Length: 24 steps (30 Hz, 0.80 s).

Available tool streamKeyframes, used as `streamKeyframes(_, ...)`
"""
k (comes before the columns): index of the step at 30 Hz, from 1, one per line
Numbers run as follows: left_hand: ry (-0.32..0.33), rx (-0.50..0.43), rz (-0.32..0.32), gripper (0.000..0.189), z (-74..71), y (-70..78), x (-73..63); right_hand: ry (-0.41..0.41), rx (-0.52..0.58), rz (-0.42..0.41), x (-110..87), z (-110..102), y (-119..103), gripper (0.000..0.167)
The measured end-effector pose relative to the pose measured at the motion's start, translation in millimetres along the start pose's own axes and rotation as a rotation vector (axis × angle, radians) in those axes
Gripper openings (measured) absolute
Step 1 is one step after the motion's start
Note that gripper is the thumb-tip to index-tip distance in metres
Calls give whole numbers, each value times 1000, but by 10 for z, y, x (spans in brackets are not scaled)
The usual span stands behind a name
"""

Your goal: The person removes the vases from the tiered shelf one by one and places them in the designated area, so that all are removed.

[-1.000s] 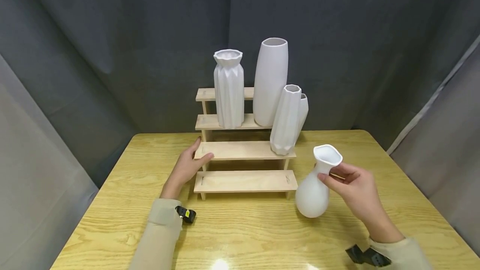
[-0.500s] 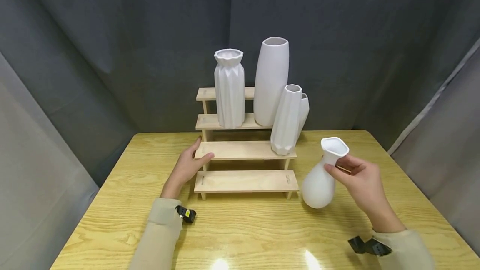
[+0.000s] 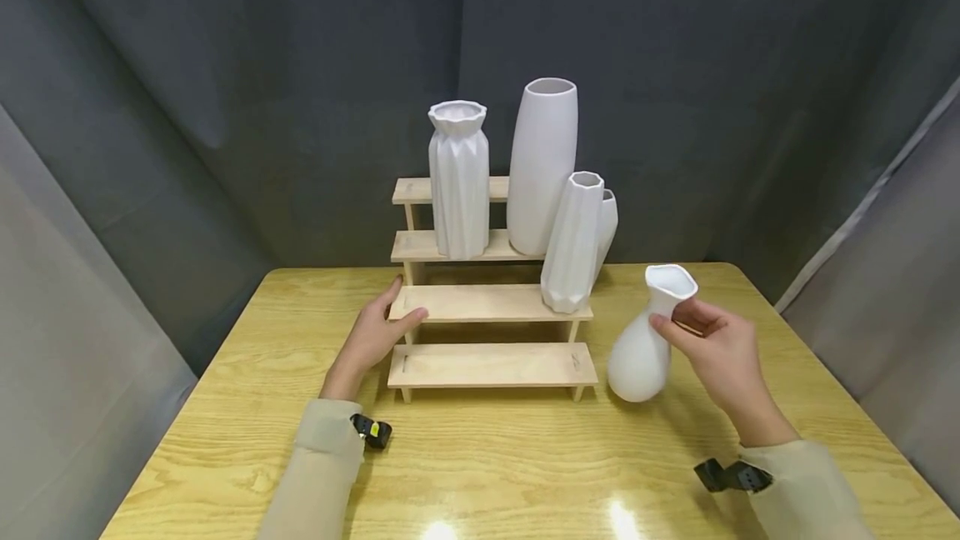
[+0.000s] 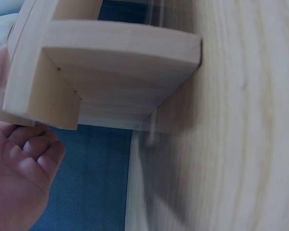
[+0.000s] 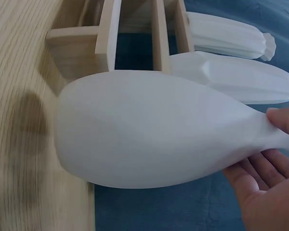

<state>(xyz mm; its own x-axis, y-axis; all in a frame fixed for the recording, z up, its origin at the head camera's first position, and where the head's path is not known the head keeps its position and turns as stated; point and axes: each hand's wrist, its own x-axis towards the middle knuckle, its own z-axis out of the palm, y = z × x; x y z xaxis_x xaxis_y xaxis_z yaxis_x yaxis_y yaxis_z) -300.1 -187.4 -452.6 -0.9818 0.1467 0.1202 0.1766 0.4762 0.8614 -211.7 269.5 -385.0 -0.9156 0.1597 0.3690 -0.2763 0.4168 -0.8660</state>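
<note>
My right hand [image 3: 723,352] pinches the round-bellied white vase [image 3: 639,358] by its neck — tilted, above the table [image 3: 495,465], to the right of the wooden stand [image 3: 491,365]. My left hand [image 3: 370,332] grips the stand's left end, thumb on the second step [image 3: 472,303] from the bottom — the faceted vase [image 3: 573,244] stands at that step's right end.

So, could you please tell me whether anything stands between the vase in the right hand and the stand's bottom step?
Nothing visible does: only an open gap separates the held vase from the right end of the bottom step.
</note>
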Motion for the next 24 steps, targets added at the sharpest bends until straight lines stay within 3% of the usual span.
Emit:
streamKeyframes(5,5,-8,12,98,-3,-12,2,34,-26,-6,87,25,33,27)
streamKeyframes(24,16,-24,26,98,8,-30,9,117,-85,49,286,55,179,44)
